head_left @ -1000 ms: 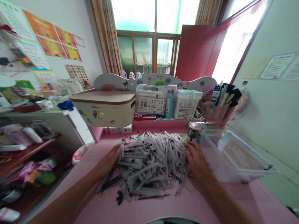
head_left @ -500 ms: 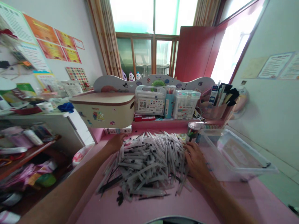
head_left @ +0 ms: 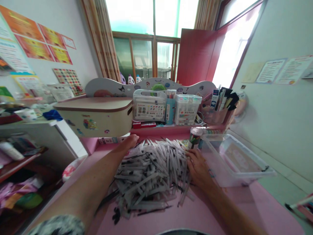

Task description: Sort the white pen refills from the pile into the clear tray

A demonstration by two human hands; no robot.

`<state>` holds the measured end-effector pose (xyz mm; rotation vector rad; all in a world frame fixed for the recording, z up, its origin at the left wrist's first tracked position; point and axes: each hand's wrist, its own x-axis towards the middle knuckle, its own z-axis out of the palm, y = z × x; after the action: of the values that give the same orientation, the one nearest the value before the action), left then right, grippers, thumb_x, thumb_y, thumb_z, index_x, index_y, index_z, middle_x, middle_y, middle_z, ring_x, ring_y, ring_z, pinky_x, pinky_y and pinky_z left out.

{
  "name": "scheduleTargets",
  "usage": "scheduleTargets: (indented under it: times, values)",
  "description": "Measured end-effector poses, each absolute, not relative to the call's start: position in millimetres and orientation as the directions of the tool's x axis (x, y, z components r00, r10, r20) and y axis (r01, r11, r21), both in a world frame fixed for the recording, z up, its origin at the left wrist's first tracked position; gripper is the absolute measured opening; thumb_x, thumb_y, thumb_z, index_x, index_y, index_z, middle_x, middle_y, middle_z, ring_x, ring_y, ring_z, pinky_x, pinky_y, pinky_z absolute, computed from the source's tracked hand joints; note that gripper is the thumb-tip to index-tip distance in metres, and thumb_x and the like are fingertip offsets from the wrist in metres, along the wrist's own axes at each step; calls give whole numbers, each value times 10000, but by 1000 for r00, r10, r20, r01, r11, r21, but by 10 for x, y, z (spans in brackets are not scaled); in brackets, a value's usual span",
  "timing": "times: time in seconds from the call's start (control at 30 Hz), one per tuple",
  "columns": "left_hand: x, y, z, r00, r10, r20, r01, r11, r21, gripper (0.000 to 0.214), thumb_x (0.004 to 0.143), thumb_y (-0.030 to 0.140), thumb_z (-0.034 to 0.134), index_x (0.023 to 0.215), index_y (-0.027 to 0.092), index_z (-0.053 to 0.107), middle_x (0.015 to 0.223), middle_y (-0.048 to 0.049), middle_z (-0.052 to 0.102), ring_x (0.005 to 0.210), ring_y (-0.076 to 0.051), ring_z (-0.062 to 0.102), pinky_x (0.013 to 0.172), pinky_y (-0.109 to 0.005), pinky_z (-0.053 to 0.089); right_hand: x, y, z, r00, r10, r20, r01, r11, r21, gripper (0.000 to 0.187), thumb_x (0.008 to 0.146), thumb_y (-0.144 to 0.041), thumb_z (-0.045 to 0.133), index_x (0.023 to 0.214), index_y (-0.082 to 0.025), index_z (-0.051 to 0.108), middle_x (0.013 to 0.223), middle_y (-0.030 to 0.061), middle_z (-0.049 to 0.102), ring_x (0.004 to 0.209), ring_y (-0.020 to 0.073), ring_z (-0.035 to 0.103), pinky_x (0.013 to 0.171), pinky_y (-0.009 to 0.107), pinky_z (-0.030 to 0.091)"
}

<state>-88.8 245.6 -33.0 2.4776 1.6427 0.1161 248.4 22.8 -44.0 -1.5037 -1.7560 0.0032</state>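
Note:
A large heap of slim, whitish translucent pen-like sticks [head_left: 151, 173], some with black parts, is spread over the pink desk [head_left: 186, 212]. My left hand [head_left: 132, 140] reaches to the heap's far left edge, near the cream storage box. Its fingers are small and smeared, so their grip does not show. Along the right edge of the heap lies my right hand [head_left: 197, 163], palm down with fingers stretched out, touching the sticks. Just beyond it stands a clear round canister [head_left: 195, 137] with dark contents.
A clear plastic bin [head_left: 234, 176] sits at the right. On the raised shelf stand a lidded cream box [head_left: 105, 120], a transparent marker case [head_left: 149, 109], a blue pencil tube [head_left: 170, 111] and a white marker box [head_left: 187, 112]. A dark rounded rim [head_left: 183, 232] shows at the near edge.
My left hand has moved farther back and right along the heap's far edge, its forearm reaching further in. My right hand stays by the heap. The view has turned slightly right.

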Motion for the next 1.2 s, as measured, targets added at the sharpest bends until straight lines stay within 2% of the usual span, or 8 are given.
scheduleTargets:
  times: [0.23, 0.6, 0.93, 1.0, 1.1, 1.2]
  values:
    - [-956, 2372, -249, 389, 921, -16, 907, -380, 180, 351, 928, 347, 597, 1239, 185, 581, 1256, -101, 600, 1059, -233, 622, 878, -440, 545, 2465, 216, -435, 29, 828, 560, 816, 304, -491, 259, 908, -174, 445, 1083, -186, 635, 1196, 118, 571, 1160, 254, 533, 1042, 467, 433]
    - [-993, 2379, -182, 503, 858, -102, 836, -452, 311, 373, 918, 349, 610, 1240, 164, 582, 1255, -100, 602, 1048, -242, 626, 860, -441, 551, 2468, 205, -409, 20, 825, 565, 811, 317, -491, 289, 903, -159, 447, 1121, -164, 636, 1175, 129, 567, 1148, 269, 531, 1041, 486, 426]
    - [-1120, 2206, -42, 450, 885, -117, 873, -409, 265, 370, 923, 358, 604, 1241, 170, 578, 1250, -98, 602, 1045, -235, 626, 865, -447, 550, 2455, 188, -379, 20, 826, 563, 810, 317, -494, 264, 907, -158, 453, 1102, -173, 631, 1183, 121, 564, 1153, 261, 527, 1039, 476, 426]
    - [-1111, 2125, 19, 433, 897, -88, 879, -399, 262, 320, 927, 340, 597, 1190, 159, 608, 1209, -98, 628, 1040, -232, 630, 884, -444, 538, 2463, 189, -382, 16, 823, 568, 811, 322, -489, 261, 907, -159, 455, 1100, -176, 630, 1181, 121, 561, 1149, 261, 524, 1031, 479, 428]
    - [-1132, 1936, 150, 411, 911, -25, 880, -389, 273, 201, 913, 216, 536, 1019, 148, 692, 1105, -115, 700, 1048, -243, 642, 939, -389, 487, 2474, 191, -385, 11, 819, 574, 809, 330, -486, 264, 906, -159, 456, 1100, -190, 633, 1174, 114, 561, 1147, 260, 523, 1022, 476, 432]
    - [-1217, 1663, 282, 394, 919, 31, 873, -384, 301, 261, 851, 206, 492, 971, 173, 721, 1099, -105, 732, 1041, -257, 657, 926, -343, 471, 2467, 181, -373, 11, 817, 577, 807, 333, -488, 259, 908, -162, 454, 1095, -182, 631, 1174, 116, 562, 1148, 257, 522, 1027, 469, 423]
